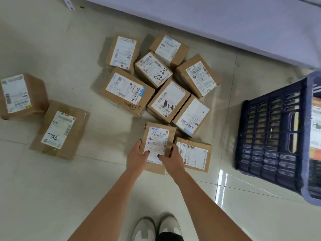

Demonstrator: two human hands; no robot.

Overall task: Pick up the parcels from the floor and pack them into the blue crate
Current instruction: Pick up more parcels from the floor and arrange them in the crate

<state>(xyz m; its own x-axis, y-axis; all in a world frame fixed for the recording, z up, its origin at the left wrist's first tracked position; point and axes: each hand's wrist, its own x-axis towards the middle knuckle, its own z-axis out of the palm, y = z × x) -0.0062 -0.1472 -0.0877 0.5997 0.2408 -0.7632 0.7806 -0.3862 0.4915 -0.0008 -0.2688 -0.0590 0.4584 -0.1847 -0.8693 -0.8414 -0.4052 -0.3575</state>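
Both hands are on the same small parcel (pixel 157 143) here, the brown cardboard one with the white shipping label. The left hand (pixel 137 156) clamps its left edge with the thumb lying over the label, and the right hand (pixel 171 158) grips the right edge the same way, so it's a two-handed hold. Can't tell whether the box is already off the tiles or still sitting on them.

Taking that held parcel as the reference: just beside it on the right lies a flat parcel (pixel 193 154), touching or nearly so. Right behind it is the main cluster of parcels (pixel 161 80), packed tight against each other on the floor (pixel 97 171). Well off to its left sit two more parcels (pixel 41 115), one leaning against the other. The blue crate (pixel 278 134) stands further to its right, with at least one labelled box already inside. White shoes (pixel 156 226) show nearest the camera.
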